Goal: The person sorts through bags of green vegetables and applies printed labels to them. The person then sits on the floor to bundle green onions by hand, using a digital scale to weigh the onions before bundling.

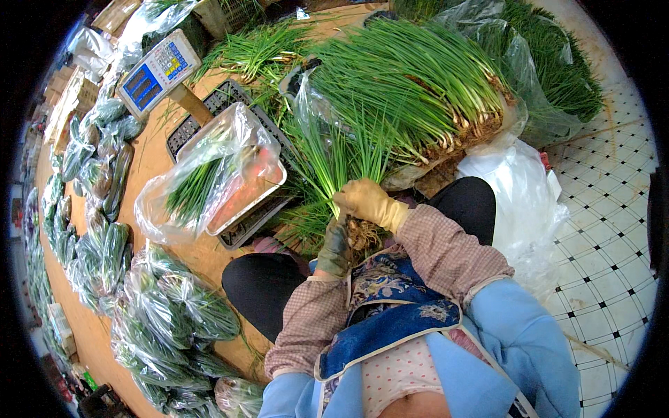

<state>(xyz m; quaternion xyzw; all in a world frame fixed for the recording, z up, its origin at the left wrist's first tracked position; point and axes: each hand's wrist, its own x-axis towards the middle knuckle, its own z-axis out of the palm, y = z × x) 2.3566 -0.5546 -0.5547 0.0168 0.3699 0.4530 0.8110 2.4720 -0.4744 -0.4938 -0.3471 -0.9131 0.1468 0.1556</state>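
Note:
In front of my lap I hold a bunch of scallions (pixel 336 164), its green tops pointing away from me and its brown roots toward my apron. My right hand (pixel 369 202), in a yellow glove, is closed over the stems just above the roots. My left hand (pixel 336 249), in a grey-green glove, is closed on the lower stems at the left side of the bunch; its fingertips are partly hidden. Beyond my hands lies a large pile of scallions (pixel 411 83), with white bulbs and soil-covered roots toward the right.
Left of my hands, a scale with a raised display (pixel 159 73) bears a tray (pixel 280 175) and a clear bag (pixel 157 205) with scallions inside. Filled bags (pixel 160 299) cover the left side. White plastic bags (pixel 519 202) lie at my right on the tiled floor (pixel 606 244).

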